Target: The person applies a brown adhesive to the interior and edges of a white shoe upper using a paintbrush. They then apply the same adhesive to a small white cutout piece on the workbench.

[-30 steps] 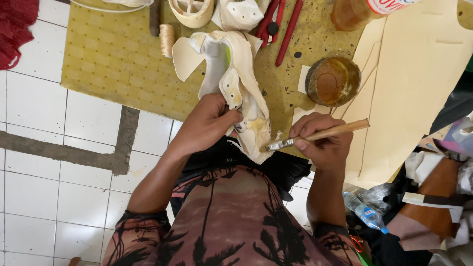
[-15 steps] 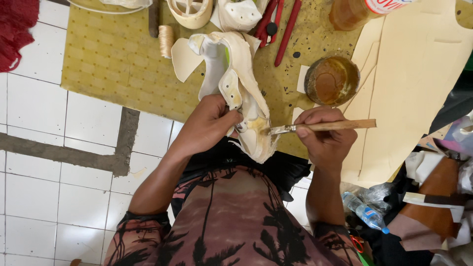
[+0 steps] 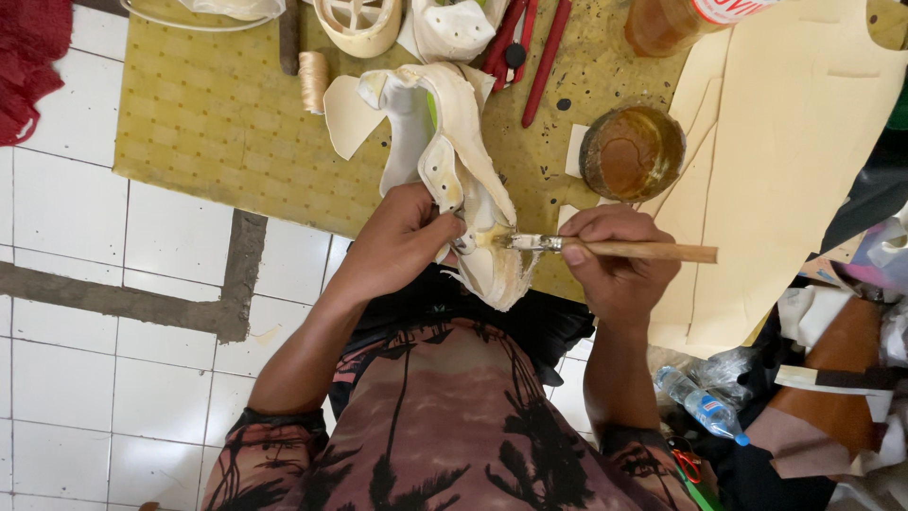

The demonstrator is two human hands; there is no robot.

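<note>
The person's left hand [image 3: 402, 237] is closed around the lower part of a cream-coloured shoe upper [image 3: 463, 180], with the fingers curled over its edge and the thumb pressing on the side nearest the body. The shoe upper is held above the near edge of a yellow dotted mat [image 3: 218, 123] that lies on a white tiled floor [image 3: 85, 237], and its loose flaps spread upward and away from the person. The right hand [image 3: 615, 260] is closed around a brush with a wooden handle [image 3: 605, 248], gripping it near the metal collar while the handle points off to the person's right. The bristles touch the inner surface of the shoe upper just beside the left thumb, where the material looks wet and yellowish. Just beyond the right hand, a round open tin of amber glue [image 3: 632, 151] sits on the mat. A spool of pale thread [image 3: 313, 80] lies farther up the mat on the left, and red-handled pliers [image 3: 534, 47] lie near the top, beside another white shoe piece [image 3: 452, 28]. Large tan sheets of cut material [image 3: 794, 142] cover the mat's right side. A small plastic bottle with a blue cap [image 3: 700, 405] lies near the person's right elbow, among scraps.
</note>
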